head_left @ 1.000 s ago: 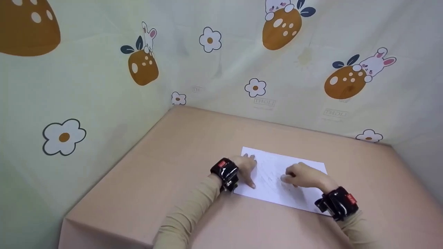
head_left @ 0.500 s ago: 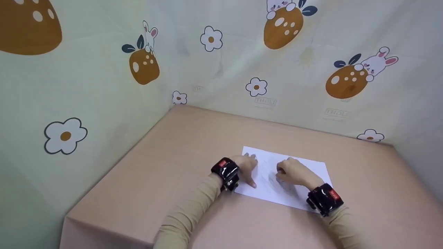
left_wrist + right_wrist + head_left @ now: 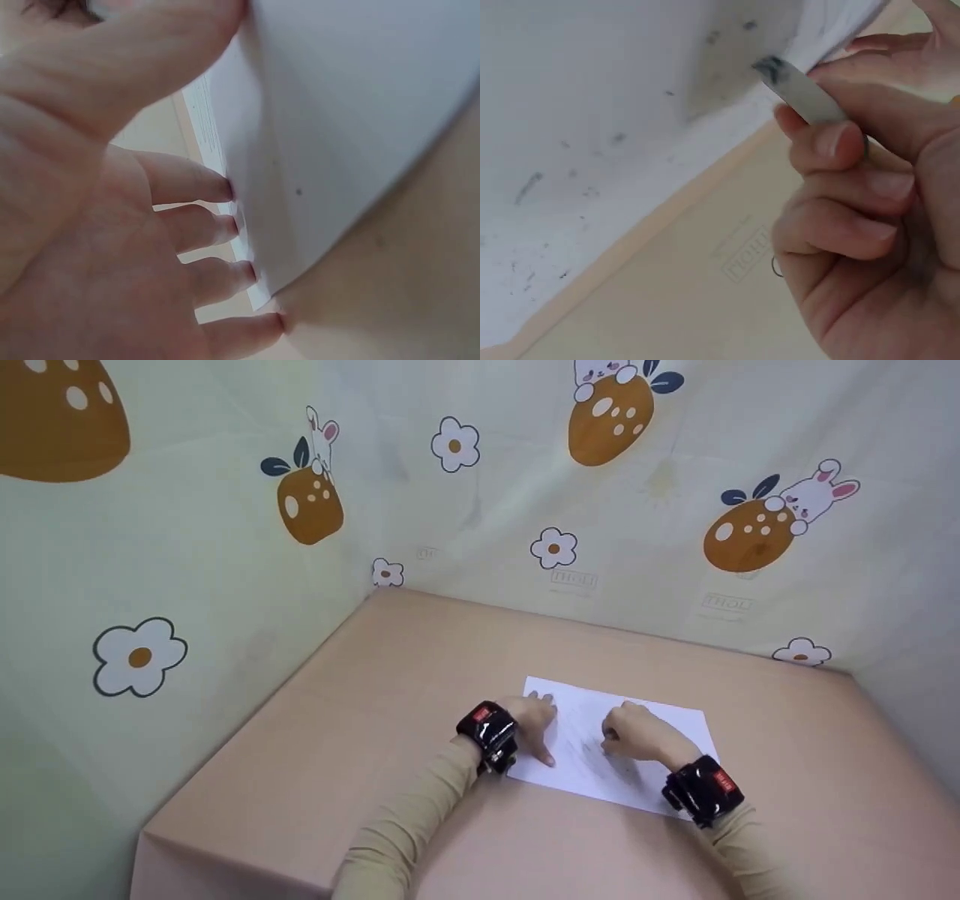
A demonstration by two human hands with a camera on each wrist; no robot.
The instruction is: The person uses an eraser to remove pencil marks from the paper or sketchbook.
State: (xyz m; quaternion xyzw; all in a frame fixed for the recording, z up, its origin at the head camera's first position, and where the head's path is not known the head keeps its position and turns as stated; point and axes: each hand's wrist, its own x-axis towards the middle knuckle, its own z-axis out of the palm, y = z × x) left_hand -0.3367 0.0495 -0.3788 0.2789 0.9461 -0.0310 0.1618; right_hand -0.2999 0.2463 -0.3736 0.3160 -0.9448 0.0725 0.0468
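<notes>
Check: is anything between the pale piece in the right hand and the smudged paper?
Nothing visible stands between the pale piece in the right hand and the paper. Small dark specks lie on it; the left hand rests on its left end, off to the side.

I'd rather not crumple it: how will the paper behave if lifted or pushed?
The paper looks thin, so it would probably flop when lifted. Lying flat, it might slide if pushed, though the left hand resting on it should limit that. Dark specks may shake off.
</notes>
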